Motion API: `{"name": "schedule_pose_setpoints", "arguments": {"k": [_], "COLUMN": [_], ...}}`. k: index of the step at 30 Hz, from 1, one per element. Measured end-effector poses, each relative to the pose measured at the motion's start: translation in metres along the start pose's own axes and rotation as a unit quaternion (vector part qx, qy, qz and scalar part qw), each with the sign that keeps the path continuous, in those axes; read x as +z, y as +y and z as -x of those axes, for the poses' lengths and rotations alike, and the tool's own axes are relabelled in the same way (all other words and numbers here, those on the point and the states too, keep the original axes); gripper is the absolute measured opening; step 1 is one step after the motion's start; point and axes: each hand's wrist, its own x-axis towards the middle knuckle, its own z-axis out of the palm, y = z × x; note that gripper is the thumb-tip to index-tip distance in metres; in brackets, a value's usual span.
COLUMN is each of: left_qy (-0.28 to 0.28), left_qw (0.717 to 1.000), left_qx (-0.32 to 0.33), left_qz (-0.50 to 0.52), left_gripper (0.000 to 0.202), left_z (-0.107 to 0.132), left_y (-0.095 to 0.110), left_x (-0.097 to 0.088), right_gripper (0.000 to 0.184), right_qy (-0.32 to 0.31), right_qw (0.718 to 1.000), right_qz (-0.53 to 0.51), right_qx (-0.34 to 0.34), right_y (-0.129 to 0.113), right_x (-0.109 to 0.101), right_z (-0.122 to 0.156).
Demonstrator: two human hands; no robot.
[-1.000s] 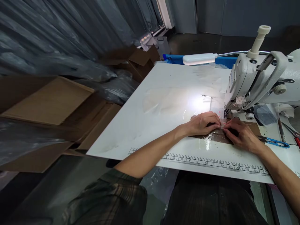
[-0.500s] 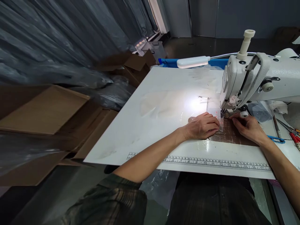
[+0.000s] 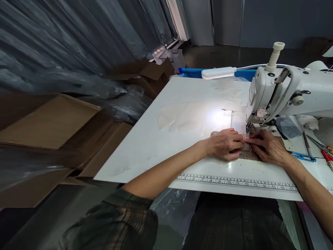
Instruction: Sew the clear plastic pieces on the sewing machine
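A person in a dark plaid shirt works with both hands at a white industrial sewing machine (image 3: pixel 262 90), a piece of clear plastic film with small pink marks (image 3: pixel 236 127) lying just left of its metal presser foot (image 3: pixel 248 128). The left hand (image 3: pixel 225 145), fingers curled, rests by the film's near end; whether it grips or only presses cannot be told. The right hand (image 3: pixel 267 146) reaches in from the other side, its forefinger almost meeting the left fingertips; any pinch between finger and thumb is too small to make out. Beneath both lies a flat, glossy brown sheet (image 3: pixel 253 156). The hands' closeness suggests an effort to keep the film flat and aligned near the needle, while a slim white lamp (image 3: pixel 218 73) appears placed to light that spot.

The near edge of the white tabletop (image 3: pixel 140 149), printed with a black ruler scale (image 3: pixel 234 181), runs below the forearms. Open surface stretches left of the hands to the slanting edge, beyond which stand brown cardboard boxes (image 3: pixel 49 119). Room is tighter at right, where the machine arm overhangs and blue-handled thread snips (image 3: pixel 303 156) and red-handled scissors (image 3: pixel 326 158) lie near the right wrist.
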Motion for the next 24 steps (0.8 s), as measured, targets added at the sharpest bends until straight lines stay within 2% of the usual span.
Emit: {"name": "schedule_pose_setpoints", "arguments": {"k": [3, 6, 13, 17, 24], "left_qy": [-0.023, -0.037, -0.008, -0.013, -0.024], "left_qw": [0.999, 0.999, 0.999, 0.998, 0.996], "left_qx": [0.014, -0.001, -0.035, -0.052, -0.077], "left_qz": [-0.019, -0.024, -0.026, -0.027, -0.03], "left_gripper": [0.022, 0.023, 0.024, 0.026, 0.028], "left_z": [-0.004, -0.005, -0.001, 0.0, 0.001], "left_y": [-0.003, -0.004, -0.001, 0.0, 0.0], "left_x": [-0.004, -0.003, 0.002, 0.002, 0.008], "right_gripper": [0.035, 0.034, 0.037, 0.041, 0.038], "right_qy": [-0.002, -0.012, -0.015, -0.018, -0.008], "right_qw": [1.0, 0.999, 0.997, 0.993, 0.996], "right_qz": [0.013, 0.032, 0.068, 0.107, 0.074], "right_qx": [-0.006, 0.013, 0.035, 0.052, 0.054], "right_y": [0.001, 0.0, -0.004, -0.005, -0.007], "right_x": [0.001, 0.001, 0.003, 0.005, 0.001], "right_z": [0.001, 0.001, -0.002, -0.003, 0.0]}}
